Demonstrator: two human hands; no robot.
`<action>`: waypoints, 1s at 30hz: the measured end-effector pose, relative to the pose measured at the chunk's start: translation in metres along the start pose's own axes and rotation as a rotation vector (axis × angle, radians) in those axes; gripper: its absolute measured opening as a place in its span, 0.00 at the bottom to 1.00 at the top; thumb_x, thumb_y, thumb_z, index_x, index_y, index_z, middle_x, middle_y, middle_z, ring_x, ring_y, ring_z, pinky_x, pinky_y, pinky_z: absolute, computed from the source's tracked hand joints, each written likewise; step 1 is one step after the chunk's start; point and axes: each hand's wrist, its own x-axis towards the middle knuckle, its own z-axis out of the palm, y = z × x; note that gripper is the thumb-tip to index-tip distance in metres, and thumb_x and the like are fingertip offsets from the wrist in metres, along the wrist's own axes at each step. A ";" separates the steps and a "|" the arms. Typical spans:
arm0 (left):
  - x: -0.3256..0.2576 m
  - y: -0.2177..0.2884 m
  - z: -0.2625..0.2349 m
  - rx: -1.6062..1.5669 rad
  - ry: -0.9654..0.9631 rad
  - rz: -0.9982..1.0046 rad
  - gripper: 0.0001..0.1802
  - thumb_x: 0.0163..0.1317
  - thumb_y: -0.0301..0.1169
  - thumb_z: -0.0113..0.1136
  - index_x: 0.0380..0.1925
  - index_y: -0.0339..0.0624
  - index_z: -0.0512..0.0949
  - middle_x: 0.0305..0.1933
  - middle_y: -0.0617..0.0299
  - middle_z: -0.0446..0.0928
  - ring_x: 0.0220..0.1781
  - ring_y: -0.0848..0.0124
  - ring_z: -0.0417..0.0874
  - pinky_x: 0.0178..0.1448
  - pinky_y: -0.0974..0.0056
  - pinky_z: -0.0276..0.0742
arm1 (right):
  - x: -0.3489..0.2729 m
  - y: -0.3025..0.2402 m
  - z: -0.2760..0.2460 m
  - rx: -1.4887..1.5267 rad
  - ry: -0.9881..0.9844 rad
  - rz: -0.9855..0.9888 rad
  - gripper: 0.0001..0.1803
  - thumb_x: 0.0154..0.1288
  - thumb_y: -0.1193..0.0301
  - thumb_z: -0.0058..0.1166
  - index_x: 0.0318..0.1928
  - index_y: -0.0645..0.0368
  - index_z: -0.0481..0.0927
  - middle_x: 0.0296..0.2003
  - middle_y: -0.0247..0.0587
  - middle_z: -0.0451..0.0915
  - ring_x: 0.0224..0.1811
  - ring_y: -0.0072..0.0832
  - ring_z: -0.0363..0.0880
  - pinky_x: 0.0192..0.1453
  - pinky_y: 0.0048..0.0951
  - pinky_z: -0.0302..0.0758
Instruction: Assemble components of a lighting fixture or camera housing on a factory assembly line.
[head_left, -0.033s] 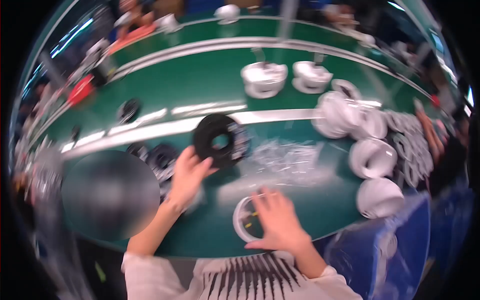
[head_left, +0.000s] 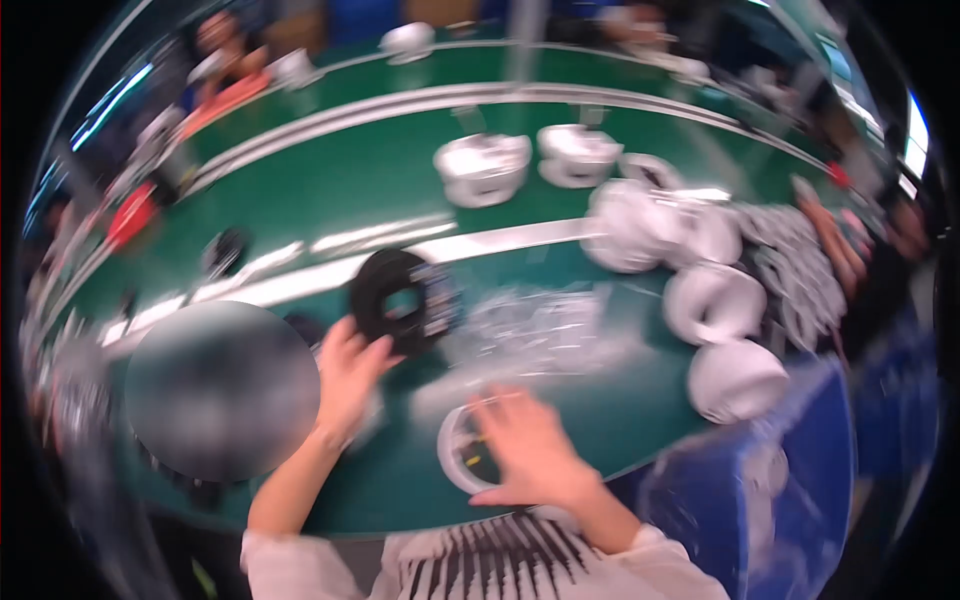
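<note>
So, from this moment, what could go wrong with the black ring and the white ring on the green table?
1. The left hand lifts the black ring by its edge only, so it may slip and fall.
2. Clear plastic bags lie just beside that ring; it could drag or scatter them.
3. The right hand covers the white ring close to the edge of the green table; a push might send it off.

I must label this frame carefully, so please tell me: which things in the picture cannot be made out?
- Head view, the white ring-shaped part: the right hand covers most of it.
- Head view, the black ring-shaped part at the left hand: motion blur hides its details.
- Head view, the clear plastic bags on the green table: contents too blurred to tell.
- Head view, lower left: a grey blurred patch hides whatever is there.
</note>
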 end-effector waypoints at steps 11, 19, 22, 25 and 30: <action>-0.005 -0.028 -0.006 0.076 -0.048 0.234 0.24 0.61 0.24 0.45 0.56 0.34 0.54 0.52 0.57 0.65 0.53 0.72 0.68 0.53 0.68 0.65 | 0.039 0.013 -0.038 0.490 0.894 -0.352 0.69 0.19 0.60 0.70 0.62 0.65 0.39 0.60 0.56 0.44 0.62 0.51 0.43 0.64 0.45 0.45; -0.024 -0.037 0.009 0.069 -0.018 0.271 0.35 0.53 0.29 0.56 0.59 0.35 0.49 0.58 0.53 0.59 0.57 0.64 0.64 0.59 0.62 0.62 | 0.074 0.014 -0.009 0.664 0.720 -0.450 0.68 0.18 0.63 0.67 0.63 0.66 0.39 0.59 0.54 0.50 0.60 0.50 0.49 0.63 0.42 0.48; -0.043 -0.027 0.006 0.015 -0.062 -0.056 0.43 0.44 0.31 0.62 0.59 0.35 0.51 0.57 0.53 0.60 0.57 0.62 0.65 0.61 0.59 0.63 | 0.076 0.009 0.009 0.816 0.546 -0.498 0.68 0.21 0.61 0.68 0.63 0.66 0.38 0.59 0.54 0.49 0.60 0.49 0.50 0.63 0.40 0.49; -0.042 -0.016 0.008 -0.693 -0.457 -0.173 0.42 0.39 0.28 0.54 0.60 0.37 0.51 0.61 0.49 0.57 0.61 0.54 0.60 0.65 0.49 0.54 | 0.071 0.020 0.013 0.689 0.525 -0.473 0.70 0.21 0.56 0.71 0.63 0.61 0.37 0.63 0.53 0.43 0.63 0.49 0.45 0.64 0.42 0.45; -0.028 -0.027 -0.002 -0.966 -0.296 -0.492 0.42 0.52 0.65 0.34 0.60 0.47 0.54 0.61 0.52 0.57 0.62 0.51 0.58 0.57 0.35 0.54 | 0.071 0.014 0.013 0.603 0.410 -0.473 0.70 0.23 0.60 0.72 0.62 0.65 0.34 0.62 0.56 0.42 0.62 0.53 0.46 0.64 0.43 0.48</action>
